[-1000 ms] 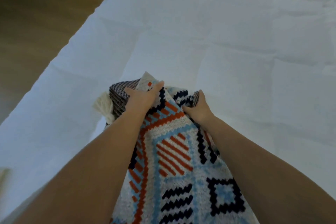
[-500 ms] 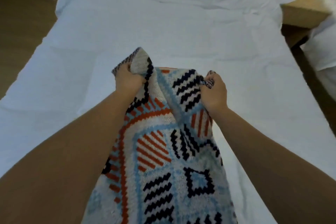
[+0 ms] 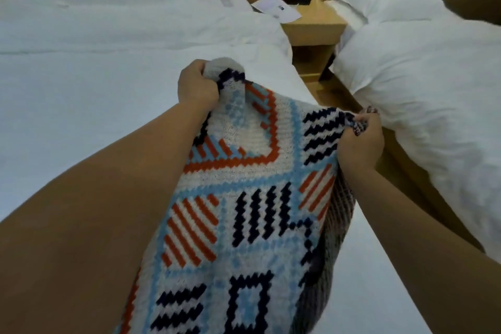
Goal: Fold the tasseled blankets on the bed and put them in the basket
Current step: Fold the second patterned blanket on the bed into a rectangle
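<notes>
Over a white-sheeted bed [image 3: 95,106] near a wooden nightstand [image 3: 311,27], the left hand [image 3: 198,87] and right hand [image 3: 360,141] each clench a top corner of the patterned blanket [image 3: 244,211], lifting it clear, apparently to square its edges for folding.

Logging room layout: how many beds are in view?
2. One white-sheeted bed fills the left, beneath the held patterned knit blanket; the other white bed is at the right, with a wooden nightstand between them. More may lie outside the frame.
</notes>
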Motion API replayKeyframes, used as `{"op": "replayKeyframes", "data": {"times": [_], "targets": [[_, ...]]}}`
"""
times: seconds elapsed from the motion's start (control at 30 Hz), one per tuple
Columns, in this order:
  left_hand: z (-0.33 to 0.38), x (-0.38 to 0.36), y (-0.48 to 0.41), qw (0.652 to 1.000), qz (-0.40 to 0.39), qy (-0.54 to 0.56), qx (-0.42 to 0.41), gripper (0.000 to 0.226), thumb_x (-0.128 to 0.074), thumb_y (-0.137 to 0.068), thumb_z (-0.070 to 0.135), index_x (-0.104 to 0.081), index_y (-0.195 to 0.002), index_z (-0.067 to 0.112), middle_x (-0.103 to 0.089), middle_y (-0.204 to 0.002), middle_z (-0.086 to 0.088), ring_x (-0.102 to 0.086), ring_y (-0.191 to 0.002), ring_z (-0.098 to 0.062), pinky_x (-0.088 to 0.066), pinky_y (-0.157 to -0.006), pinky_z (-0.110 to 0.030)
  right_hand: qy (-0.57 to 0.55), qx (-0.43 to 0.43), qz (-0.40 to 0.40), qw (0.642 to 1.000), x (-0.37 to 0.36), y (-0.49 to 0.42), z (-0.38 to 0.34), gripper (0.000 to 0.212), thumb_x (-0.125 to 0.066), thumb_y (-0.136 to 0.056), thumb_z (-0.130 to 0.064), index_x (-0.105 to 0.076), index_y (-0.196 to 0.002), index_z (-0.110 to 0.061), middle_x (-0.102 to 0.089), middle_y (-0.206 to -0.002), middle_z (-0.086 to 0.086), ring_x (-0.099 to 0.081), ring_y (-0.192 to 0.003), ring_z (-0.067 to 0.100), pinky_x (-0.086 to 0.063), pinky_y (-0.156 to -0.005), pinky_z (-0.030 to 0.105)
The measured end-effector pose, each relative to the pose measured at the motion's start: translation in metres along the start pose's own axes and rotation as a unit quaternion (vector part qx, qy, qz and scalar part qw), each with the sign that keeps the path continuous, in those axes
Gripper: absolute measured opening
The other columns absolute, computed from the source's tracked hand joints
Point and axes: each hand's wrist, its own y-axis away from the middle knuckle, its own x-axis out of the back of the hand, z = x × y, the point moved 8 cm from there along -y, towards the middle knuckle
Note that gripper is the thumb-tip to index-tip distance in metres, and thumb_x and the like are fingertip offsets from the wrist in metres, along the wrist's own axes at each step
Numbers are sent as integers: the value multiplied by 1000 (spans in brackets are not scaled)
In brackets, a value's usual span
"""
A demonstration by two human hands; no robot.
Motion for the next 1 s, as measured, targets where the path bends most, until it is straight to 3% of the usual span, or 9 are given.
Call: {"op": "replayKeyframes", "data": {"times": [0.17, 0.33, 0.5, 0.57, 0.63, 0.7, 0.77, 0.9, 1.0], "targets": [[-35, -156, 7, 991, -101, -77, 33, 37, -43, -83, -5, -56, -116, 5, -60, -115, -12, -55, -105, -25, -45, -90, -31, 55, -62, 1, 997, 25, -46, 127, 8, -48, -93, -18, -47, -101, -18, -54, -105, 6, -49, -87, 15, -42, -78, 31], [-149, -240, 59, 911, -167, -337, 167, 46, -52, -85, 17, -36, -127, 11, -47, -124, -17, -47, -113, -37, -45, -90, -49, 179, -216, -64, 958, 23, -28, 272, 24, -44, -96, -18, -46, -117, -7, -47, -128, 20, -51, -104, 33, -42, -84, 40], [-147, -272, 44, 905, -108, -399, 102, 72, -52, -83, 53, -29, -139, 14, -46, -135, -17, -38, -128, -37, -23, -107, -57, 106, -249, -86, 959, 17, -40, 318, 60, -55, -91, -22, -24, -142, -19, -47, -137, 13, -48, -122, 33, -40, -99, 42], [-150, -284, 40, 887, -138, -420, 132, 97, -51, -74, 71, -16, -145, 15, -44, -139, -18, -36, -131, -38, -16, -109, -58, 71, -270, -85, 957, 16, -42, 325, 69, -57, -89, -25, -18, -145, -23, -47, -139, 10, -48, -122, 31, -40, -98, 40], [-159, -293, 50, 873, -200, -395, 205, 108, -56, -71, 73, -15, -145, 5, -45, -138, -20, -44, -124, -37, -27, -106, -52, 63, -269, -85, 957, 17, -46, 327, 63, -56, -90, -20, -24, -144, -21, -51, -135, 10, -52, -117, 30, -41, -91, 34], [-158, -307, 66, 875, -262, -360, 191, 67, -60, -80, 57, -50, -112, -1, -59, -116, -19, -56, -93, -29, -45, -83, -41, 78, -246, -80, 963, 25, -53, 323, 47, -51, -92, -13, -37, -137, -17, -56, -128, 11, -54, -112, 29, -42, -89, 32], [-144, -313, 80, 873, -267, -389, 123, 34, -55, -89, 39, -53, -80, 6, -60, -88, -13, -51, -70, -22, -45, -67, -35, 93, -224, -64, 968, 37, -62, 314, 36, -46, -93, -11, -46, -129, -15, -59, -122, 10, -56, -109, 28, -44, -90, 34], [-114, -319, 99, 859, -251, -443, 54, 19, -39, -96, 26, -49, -91, 11, -54, -88, -6, -55, -88, -27, -46, -90, -44, 87, -200, -35, 975, 68, -75, 296, 27, -45, -95, -12, -52, -121, -15, -60, -116, 7, -55, -98, 17, -45, -81, 28], [-99, -313, 108, 852, -246, -460, 51, 14, -35, -97, 21, -47, -94, 14, -51, -91, -5, -53, -95, -28, -36, -101, -50, 74, -180, -36, 980, 88, -80, 279, 23, -45, -95, -16, -52, -117, -17, -59, -107, 4, -57, -96, 18, -51, -87, 37]]}}
